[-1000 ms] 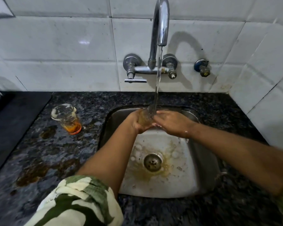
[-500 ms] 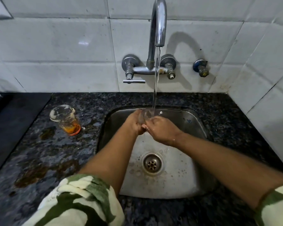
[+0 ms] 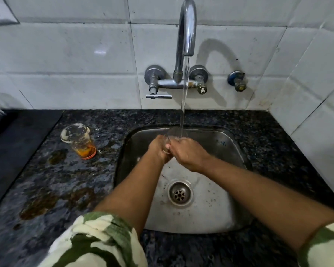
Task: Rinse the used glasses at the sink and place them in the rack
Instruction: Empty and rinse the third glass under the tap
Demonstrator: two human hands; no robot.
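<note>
- The white tiled wall point(image 3: 75, 60) closes off the back and right side of the scene, with grey grout lines and some grime low in the right corner.
- The desk point(image 3: 69, 182) is dark speckled stone, wet, with brownish puddles towards its left front; a darker flat slab point(image 3: 14, 151) lies along its left edge.
- The steel sink point(image 3: 216, 214) is sunk into the desk right of centre, its round drain point(image 3: 179, 193) near the middle of the basin, with spots and water marks on the floor of the basin.
- The person's two forearms reach in from the front edge, each with a green-and-cream camouflage sleeve point(image 3: 96, 241) pushed up.
- The chrome tap point(image 3: 185, 31) rises from the back wall above the sink; a stream of water point(image 3: 184, 97) falls straight down from its spout. A small blue-capped valve point(image 3: 237, 80) sits on the wall to its right.
- The left hand point(image 3: 158, 149) and right hand point(image 3: 189, 153) meet over the back of the sink, both closed around a clear glass point(image 3: 174, 133), whose rim sits under the stream.
- A second glass point(image 3: 79, 140), holding orange dregs, stands on the desk just left of the sink, near the back edge.
</note>
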